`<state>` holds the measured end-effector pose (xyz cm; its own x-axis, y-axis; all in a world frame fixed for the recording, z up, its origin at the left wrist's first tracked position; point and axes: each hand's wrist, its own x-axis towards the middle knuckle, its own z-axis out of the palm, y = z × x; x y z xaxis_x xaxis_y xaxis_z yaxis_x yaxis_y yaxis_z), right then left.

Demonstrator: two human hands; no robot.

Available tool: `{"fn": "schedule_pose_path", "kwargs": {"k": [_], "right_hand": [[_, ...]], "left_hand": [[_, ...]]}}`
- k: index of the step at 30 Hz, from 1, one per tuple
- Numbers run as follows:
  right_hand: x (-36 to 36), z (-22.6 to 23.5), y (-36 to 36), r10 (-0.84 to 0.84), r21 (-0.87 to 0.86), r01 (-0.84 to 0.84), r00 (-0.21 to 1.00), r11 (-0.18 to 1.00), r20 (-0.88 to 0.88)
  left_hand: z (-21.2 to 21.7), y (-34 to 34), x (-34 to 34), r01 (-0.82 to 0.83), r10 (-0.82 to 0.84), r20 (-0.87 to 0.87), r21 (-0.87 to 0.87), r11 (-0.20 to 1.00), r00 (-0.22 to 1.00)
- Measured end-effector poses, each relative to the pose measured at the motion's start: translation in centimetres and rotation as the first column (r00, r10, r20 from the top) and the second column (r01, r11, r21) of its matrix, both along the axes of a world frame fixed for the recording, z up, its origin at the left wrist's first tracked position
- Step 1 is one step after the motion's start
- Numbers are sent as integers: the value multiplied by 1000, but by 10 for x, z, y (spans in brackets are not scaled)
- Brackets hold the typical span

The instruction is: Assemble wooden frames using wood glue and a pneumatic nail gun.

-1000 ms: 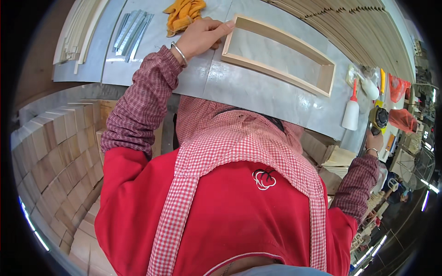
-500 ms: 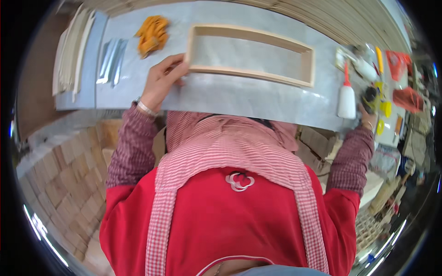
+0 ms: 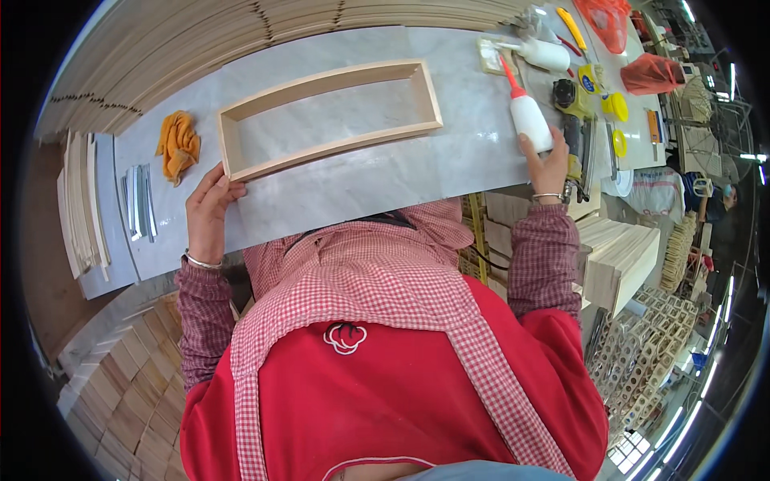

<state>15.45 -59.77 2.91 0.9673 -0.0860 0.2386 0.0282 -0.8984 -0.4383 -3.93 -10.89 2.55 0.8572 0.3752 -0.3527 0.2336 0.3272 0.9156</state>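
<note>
the left hand [image 3: 210,207] pinches a near corner of the wooden frame [image 3: 337,150] on the bench [image 3: 345,188]; the right hand [image 3: 549,170] clasps the white bottle [image 3: 529,124]. four sides look assembled, the opening unfilled.

frame [image 3: 337,151] upper ctr of pic, on table [image 3: 321,196] | cloth [image 3: 178,147] L of frame | strips [image 3: 139,200] lower-L of cloth | bottle [image 3: 529,122] upper R

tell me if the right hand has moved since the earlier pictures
Yes, the right hand moved leftward, away from the upper yellow lid, to the white bottle.
</note>
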Motion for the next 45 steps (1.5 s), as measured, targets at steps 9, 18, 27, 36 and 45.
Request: {"fn": "schedule_pose_path", "kwargs": {"k": [9,18,27,36,45], "right_hand": [[5,15,10,-318,916,261,935,305,-160],[5,54,78,273,997,38,962,-63,-20],[-23,72,237,650,969,-11,744,245,-156],[-31,69,271,700,929,-146,699,341,-147],[-26,72,275,716,875,-308,696,373,-60]], "left_hand": [[-2,-12,-3,-125,128,-28,92,988,991],[-25,-2,-18,-272,214,188,385,882,958],[-37,-3,-19,-316,170,317,497,808,933],[-36,-2,-20,-314,133,346,546,777,929],[-36,-1,-20,-313,131,360,512,800,924]]}}
